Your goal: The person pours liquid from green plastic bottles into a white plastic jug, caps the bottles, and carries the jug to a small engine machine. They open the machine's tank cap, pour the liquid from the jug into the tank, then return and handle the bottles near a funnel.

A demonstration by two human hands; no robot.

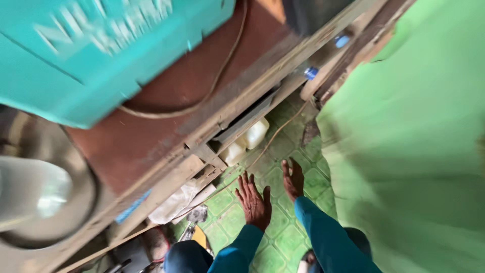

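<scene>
My left hand (254,201) hangs over the green tiled floor (277,237), fingers spread and holding nothing. Beside it, my right hand (293,178) is turned edge-on, fingers straight and empty. Both arms wear teal sleeves (323,232). The hands hover in the gap between a rusty brown table (166,111) on the left and a green wall (414,151) on the right, touching neither.
A teal machine box (96,50) sits on the table, with a cord (222,71) trailing from it. A round metal bowl (40,192) lies at the left. White plastic jugs (247,139) stand under the table, with bags and clutter (177,202) nearby.
</scene>
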